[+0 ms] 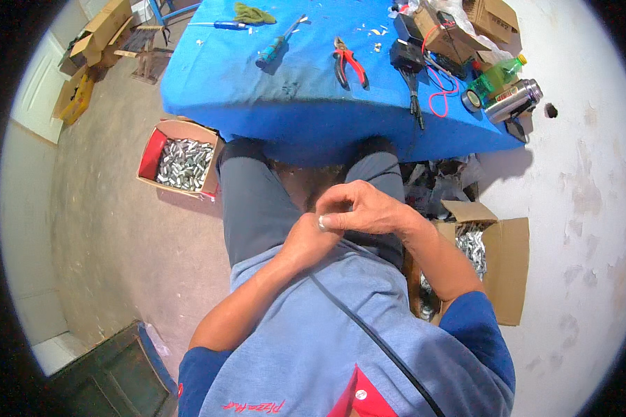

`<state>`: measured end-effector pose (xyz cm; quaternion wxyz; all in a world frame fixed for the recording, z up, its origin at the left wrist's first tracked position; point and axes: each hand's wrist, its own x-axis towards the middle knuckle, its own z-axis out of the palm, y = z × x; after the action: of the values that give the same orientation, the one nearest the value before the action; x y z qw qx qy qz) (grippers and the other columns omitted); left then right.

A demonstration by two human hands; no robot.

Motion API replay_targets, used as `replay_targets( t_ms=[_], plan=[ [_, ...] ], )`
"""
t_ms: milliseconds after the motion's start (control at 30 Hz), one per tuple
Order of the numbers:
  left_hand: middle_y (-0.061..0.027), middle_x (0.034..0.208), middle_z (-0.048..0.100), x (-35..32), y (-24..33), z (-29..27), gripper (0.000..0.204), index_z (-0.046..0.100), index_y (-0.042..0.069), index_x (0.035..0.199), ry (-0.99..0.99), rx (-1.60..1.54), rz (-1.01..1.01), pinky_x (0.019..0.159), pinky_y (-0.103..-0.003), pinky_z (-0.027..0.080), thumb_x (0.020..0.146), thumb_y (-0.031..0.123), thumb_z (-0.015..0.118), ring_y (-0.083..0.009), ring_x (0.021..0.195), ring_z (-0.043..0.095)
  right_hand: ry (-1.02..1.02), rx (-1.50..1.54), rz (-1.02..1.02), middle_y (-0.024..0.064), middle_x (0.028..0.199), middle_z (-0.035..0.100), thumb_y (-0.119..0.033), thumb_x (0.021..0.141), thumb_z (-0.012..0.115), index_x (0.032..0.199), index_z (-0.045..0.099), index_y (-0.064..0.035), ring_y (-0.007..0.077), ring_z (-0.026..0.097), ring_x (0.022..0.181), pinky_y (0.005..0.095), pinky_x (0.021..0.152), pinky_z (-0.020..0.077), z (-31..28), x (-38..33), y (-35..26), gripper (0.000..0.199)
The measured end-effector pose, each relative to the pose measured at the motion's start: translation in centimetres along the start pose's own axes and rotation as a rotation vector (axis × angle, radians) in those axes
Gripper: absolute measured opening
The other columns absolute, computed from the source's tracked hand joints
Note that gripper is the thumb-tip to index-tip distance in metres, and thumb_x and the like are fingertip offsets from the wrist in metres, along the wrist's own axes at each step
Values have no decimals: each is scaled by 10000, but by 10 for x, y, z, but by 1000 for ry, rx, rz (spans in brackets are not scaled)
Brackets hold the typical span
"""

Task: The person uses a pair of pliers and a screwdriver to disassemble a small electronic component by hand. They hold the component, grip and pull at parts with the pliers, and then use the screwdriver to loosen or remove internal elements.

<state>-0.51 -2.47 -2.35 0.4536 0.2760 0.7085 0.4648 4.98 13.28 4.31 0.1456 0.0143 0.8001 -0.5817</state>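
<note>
Above my lap my two hands meet. My left hand is closed, its fingers curled and mostly hidden from above. Over it my right hand bends its fingers and brings thumb and fingertips together at the left hand's knuckle side. A tiny pale spot shows at the right thumb tip; I cannot make out whether it is a small part or the nail. A black cord runs diagonally across my grey shirt, below the hands. Nearest on the table are red-handled pliers and a teal-handled screwdriver.
The blue-covered table stands beyond my knees. A box of small metal cylinders is on the floor at left; an open carton of metal pieces is at right. A steel flask, green bottle and black adapter lie at the table's right.
</note>
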Motion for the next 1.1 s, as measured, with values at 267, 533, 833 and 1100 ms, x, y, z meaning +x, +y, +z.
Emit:
replay_targets(
  t_ms=[267, 533, 833, 1100],
  plan=[
    [-50, 721, 638, -6, -1, 7, 285, 657, -46, 835, -24, -5, 39, 623, -297, 477, 833, 239, 673, -114, 701, 583, -202, 31, 92, 21, 811, 657, -206, 846, 644, 924, 679, -1, 83, 571, 772, 266, 704, 474, -14, -2, 3, 222],
    [-21, 648, 588, -13, 11, -4, 353, 669, -32, 771, -98, 27, -55, 564, -302, 439, 835, 313, 713, -84, 621, 516, -160, 156, 137, -6, 795, 640, -202, 849, 662, 918, 677, -8, 69, 548, 746, 249, 670, 447, -18, -14, 20, 207],
    [-52, 662, 632, -20, 21, -1, 354, 693, -44, 831, -112, 129, -7, 591, -310, 471, 833, 308, 719, -96, 640, 561, -284, 393, 249, -13, 734, 609, -210, 842, 696, 858, 663, -24, 78, 525, 638, 245, 583, 414, -17, -13, 37, 189],
    [-61, 693, 644, -17, 14, 2, 340, 693, -22, 859, -253, 50, -33, 639, -304, 480, 852, 315, 654, -114, 667, 589, -306, 533, 228, -2, 762, 611, -260, 842, 709, 865, 667, -23, 91, 535, 677, 233, 634, 424, -16, -14, 53, 241]
  ],
)
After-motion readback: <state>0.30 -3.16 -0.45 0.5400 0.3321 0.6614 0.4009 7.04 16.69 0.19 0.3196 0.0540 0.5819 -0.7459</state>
